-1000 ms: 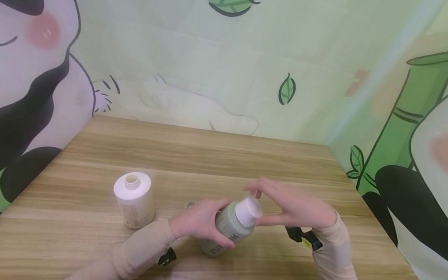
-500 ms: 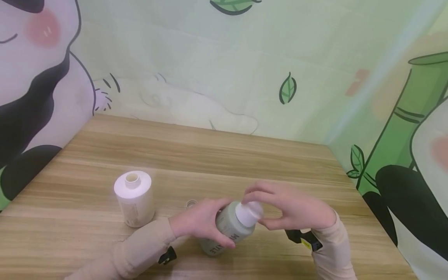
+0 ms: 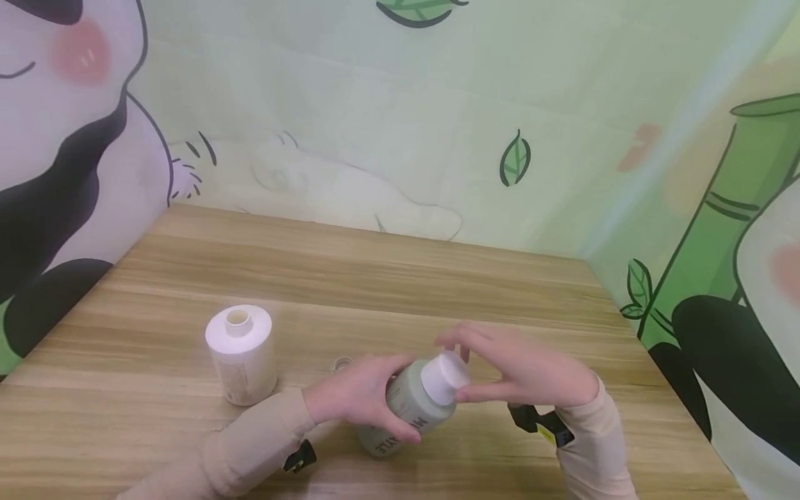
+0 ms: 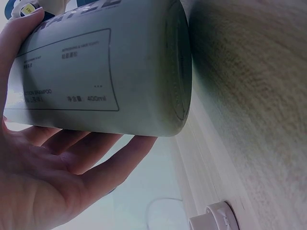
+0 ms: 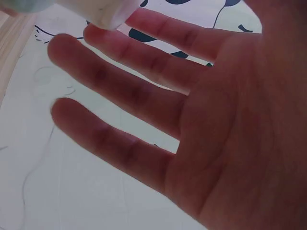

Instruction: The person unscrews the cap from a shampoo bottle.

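My left hand (image 3: pixel 359 392) grips a pale grey-green shampoo bottle (image 3: pixel 406 406) round its body, tilted with its white cap (image 3: pixel 445 378) toward the right. In the left wrist view the label of the shampoo bottle (image 4: pixel 86 72) shows, and its base is close to the table. My right hand (image 3: pixel 525 364) pinches the cap, thumb at its near edge and fingertips at its far side. From the right wrist, the index and middle fingertips of my right hand (image 5: pixel 153 100) meet the rim of the white cap (image 5: pixel 103 12), while the other two fingers stretch out free.
An uncapped white bottle (image 3: pixel 240 354) stands upright on the wooden table (image 3: pixel 350 278), left of my hands. A small white round piece (image 4: pixel 223 215) lies on the table behind my left hand. A cloth printed with pandas and bamboo hangs behind.
My right hand's fingers curled in over the cap half a second ago, then came back out straighter, with the thumb at the cap's near edge. The left hand and bottle have hardly moved.
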The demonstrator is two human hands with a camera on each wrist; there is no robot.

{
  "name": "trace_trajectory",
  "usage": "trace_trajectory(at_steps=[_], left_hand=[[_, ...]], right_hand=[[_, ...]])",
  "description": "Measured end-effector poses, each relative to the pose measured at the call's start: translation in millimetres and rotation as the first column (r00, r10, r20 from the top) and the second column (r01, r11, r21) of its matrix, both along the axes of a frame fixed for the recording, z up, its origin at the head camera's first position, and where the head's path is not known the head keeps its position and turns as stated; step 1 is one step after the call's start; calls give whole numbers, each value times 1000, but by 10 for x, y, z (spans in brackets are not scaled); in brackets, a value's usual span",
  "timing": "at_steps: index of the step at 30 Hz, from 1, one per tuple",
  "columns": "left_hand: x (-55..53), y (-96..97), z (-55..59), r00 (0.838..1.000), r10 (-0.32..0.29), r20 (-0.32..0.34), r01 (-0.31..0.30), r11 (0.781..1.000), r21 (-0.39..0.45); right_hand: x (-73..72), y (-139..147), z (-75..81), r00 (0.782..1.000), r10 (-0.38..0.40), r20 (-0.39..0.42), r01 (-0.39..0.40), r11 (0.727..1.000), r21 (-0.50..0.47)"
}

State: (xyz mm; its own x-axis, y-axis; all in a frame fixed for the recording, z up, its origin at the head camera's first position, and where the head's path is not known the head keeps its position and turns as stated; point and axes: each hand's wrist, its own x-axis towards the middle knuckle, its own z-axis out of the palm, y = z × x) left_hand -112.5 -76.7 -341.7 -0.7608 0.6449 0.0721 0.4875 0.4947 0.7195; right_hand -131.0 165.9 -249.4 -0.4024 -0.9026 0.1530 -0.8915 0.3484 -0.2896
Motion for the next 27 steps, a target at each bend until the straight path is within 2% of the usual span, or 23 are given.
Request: trace_trajectory(at_steps=[8,12,16,19,22,27], left_hand=[[-15,-2,2,1000,-10,-8,10,1000,4],[-8,-5,0,1000,-6,-8,6,1000,7],[-4,-6,-5,1000,-3,-13,3,1000,7],[-1,-6,-12,1000,-4,-18,4,1000,6],[0,-4,-14,1000,-4,-15,4,1000,7],[-7,0,-5,1000,7,3,-7,1000,2]], right_hand=[[-1,-12,5,998,26,-49,-26,1000,5],[6,-8,14,995,71,-74,-71,997,0],[24,1,25,997,33,-72,-33,999,5],[27,5,28,995,-13,-102,14,1000,6],[11,8,22,989,-14,-149,13,1000,-10],[-5,11,9,986,3,-167,-9,999,-32]])
